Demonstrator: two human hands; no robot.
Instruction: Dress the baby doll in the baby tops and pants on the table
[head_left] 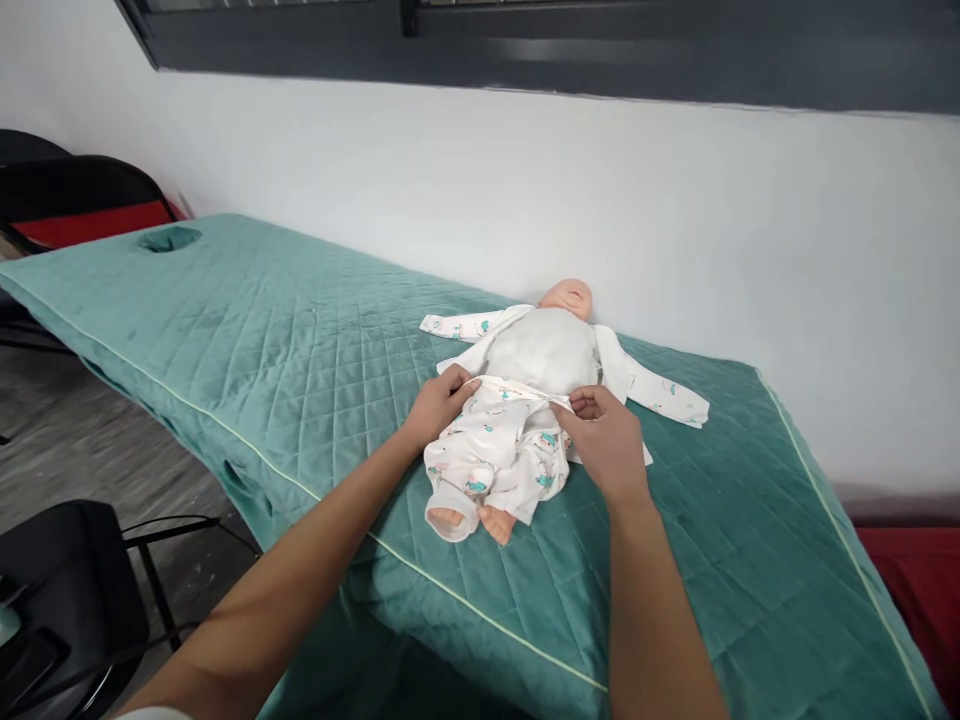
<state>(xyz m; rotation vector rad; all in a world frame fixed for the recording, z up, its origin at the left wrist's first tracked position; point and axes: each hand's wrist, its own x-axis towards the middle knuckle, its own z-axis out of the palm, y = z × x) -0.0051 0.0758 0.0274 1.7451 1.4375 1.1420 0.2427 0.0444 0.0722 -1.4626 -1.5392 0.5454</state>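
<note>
A baby doll point(544, 345) lies on its back, head toward the wall and feet toward me. White printed baby pants point(495, 430) cover its legs, and both feet show at the hems. Pinched at the left end of the waistband is my left hand point(441, 402). My right hand point(604, 435) grips the waistband's right end between thumb and fingers. Above the waistband the doll's white cloth torso is bare. A white printed baby shirt point(667, 397) lies spread open under the doll, its sleeves stretched out to both sides.
The doll rests on a long bed with a green quilted cover point(262, 330), which has a face hole point(171, 238) at its far left. A white wall point(750, 220) borders the back. Black chairs point(67, 590) stand at the left, and something red point(915, 590) is beyond the right edge.
</note>
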